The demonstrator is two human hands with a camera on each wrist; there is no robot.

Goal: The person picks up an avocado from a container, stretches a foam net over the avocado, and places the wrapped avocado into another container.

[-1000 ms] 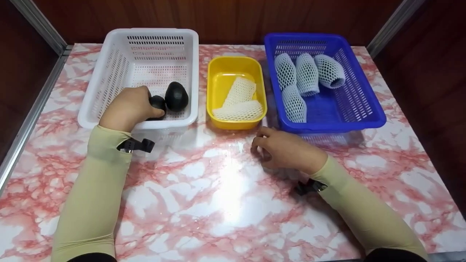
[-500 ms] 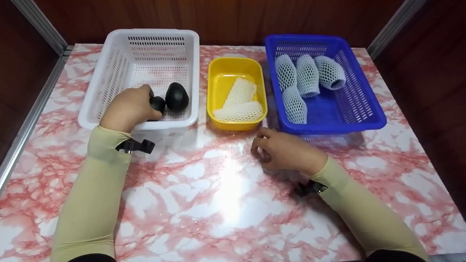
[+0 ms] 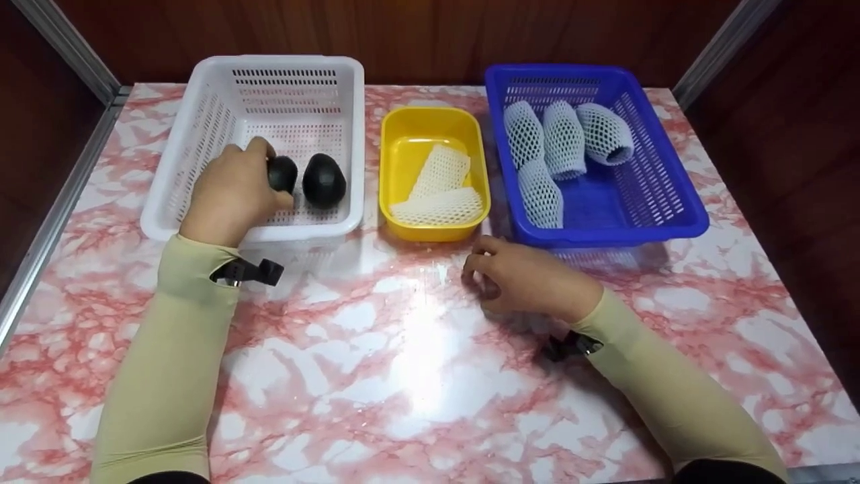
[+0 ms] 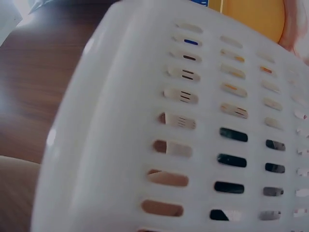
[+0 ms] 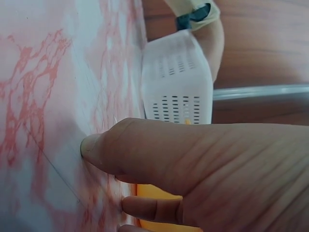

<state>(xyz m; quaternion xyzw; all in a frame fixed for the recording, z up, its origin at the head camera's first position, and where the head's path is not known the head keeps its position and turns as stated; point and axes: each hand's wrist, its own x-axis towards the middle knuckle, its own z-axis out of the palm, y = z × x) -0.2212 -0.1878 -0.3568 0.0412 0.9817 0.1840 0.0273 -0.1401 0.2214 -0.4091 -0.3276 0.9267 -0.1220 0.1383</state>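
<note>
Inside the white basket [image 3: 248, 233], my left hand [image 3: 232, 188] grips a dark avocado [image 3: 283, 175], thumb on the near side. A second dark avocado [image 3: 324, 181] lies just to its right. The basket's slotted wall [image 4: 207, 106] fills most of the left wrist view, with dark patches showing through the slots; the hand is mostly hidden there. My right hand [image 3: 531, 275], fingers loosely curled and holding nothing, rests on the table in front of the blue basket [image 3: 605, 233]. In the right wrist view, its thumb [image 5: 140, 145] lies above the marbled tabletop.
Between the baskets stands a yellow tub [image 3: 433, 232] holding white foam net sleeves [image 3: 440, 206]. Several net-wrapped pieces [image 3: 563, 140] lie along the left and back of the blue basket. A wooden panel [image 3: 430, 40] rises behind the table.
My left hand has raised the gripped avocado slightly and shifted it away from me, apart from the other one. The right hand stays where it was.
</note>
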